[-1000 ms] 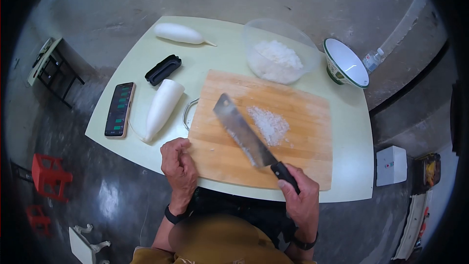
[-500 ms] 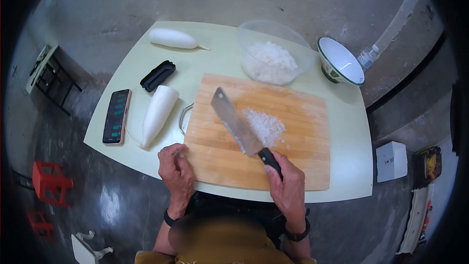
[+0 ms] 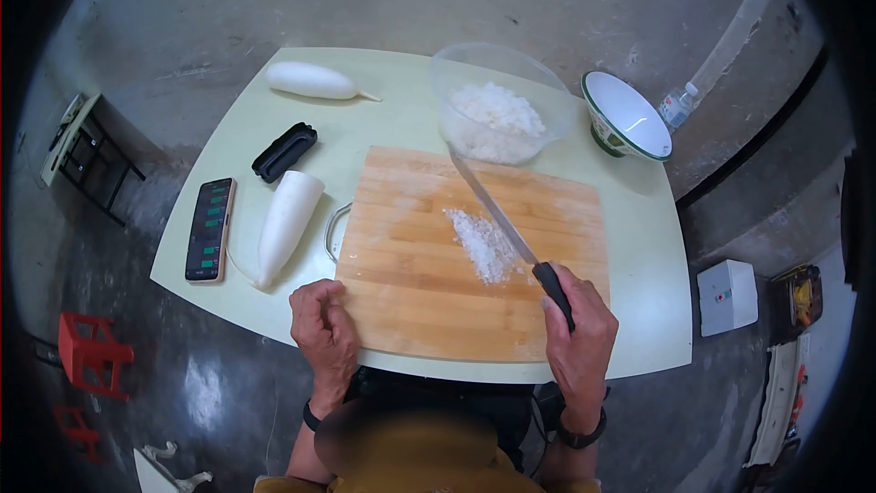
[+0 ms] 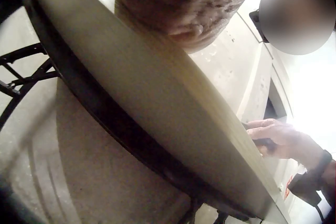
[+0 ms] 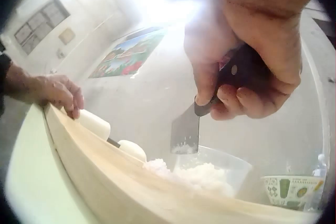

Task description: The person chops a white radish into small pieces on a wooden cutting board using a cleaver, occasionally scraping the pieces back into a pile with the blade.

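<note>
My right hand (image 3: 581, 321) grips the black handle of a cleaver (image 3: 497, 212). Its blade is turned nearly edge-on over the wooden cutting board (image 3: 411, 310), and white bits cling to it in the right wrist view. Beneath the blade lies a small heap of finely chopped white radish (image 3: 484, 245). With curled fingers my left hand (image 3: 324, 333) holds the board's near left corner. Behind the board stands a clear plastic bowl (image 3: 558, 96) with a mound of chopped white radish (image 3: 497, 111) in it.
Left of the board lie a cut white radish (image 3: 290, 224), a phone (image 3: 210, 230), a black case (image 3: 285, 152) and a metal ring handle (image 3: 335, 230). A whole radish (image 3: 312, 79) lies at the back. A green-rimmed bowl (image 3: 630, 114) and a bottle (image 3: 677, 106) stand at the back right.
The cleaver has gone from lying slanted with its flat side showing, left of the heap, to nearly edge-on above it. My right hand moved left, then back right. The left hand stays at the corner.
</note>
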Tool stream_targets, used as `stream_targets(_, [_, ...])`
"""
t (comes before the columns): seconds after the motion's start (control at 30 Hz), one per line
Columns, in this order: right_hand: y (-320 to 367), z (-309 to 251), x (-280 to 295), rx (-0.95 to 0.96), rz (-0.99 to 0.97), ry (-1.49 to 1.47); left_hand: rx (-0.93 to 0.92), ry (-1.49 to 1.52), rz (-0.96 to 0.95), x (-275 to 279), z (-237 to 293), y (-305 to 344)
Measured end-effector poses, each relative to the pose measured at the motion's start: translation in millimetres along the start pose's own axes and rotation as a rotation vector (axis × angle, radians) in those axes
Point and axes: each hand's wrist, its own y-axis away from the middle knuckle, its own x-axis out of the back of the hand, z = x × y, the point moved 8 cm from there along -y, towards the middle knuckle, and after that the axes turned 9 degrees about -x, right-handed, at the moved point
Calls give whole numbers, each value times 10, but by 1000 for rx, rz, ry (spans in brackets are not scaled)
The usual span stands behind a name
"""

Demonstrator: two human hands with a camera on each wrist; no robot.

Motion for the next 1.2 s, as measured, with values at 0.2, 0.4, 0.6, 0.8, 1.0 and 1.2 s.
stream_targets(0.2, [-174, -228, -93, 189, -1, 375, -25, 17, 7, 4, 18, -22])
stream_targets(0.4, [-141, 43, -89, 53, -44, -6, -61, 29, 15, 8, 32, -30])
stream_targets(0.6, [48, 401, 124, -155, 55, -10, -71, 22, 0, -9, 77, -48])
stream_targets(0.8, [139, 515, 102, -142, 118, 84, -58, 16, -13, -18, 41, -33])
stream_targets(1.0, [270, 261, -150, -94, -36, 144, -60, 2, -33, -26, 58, -39])
stream_targets(1.2, [245, 248, -118, -75, -52, 123, -42, 22, -40, -28, 9, -22])
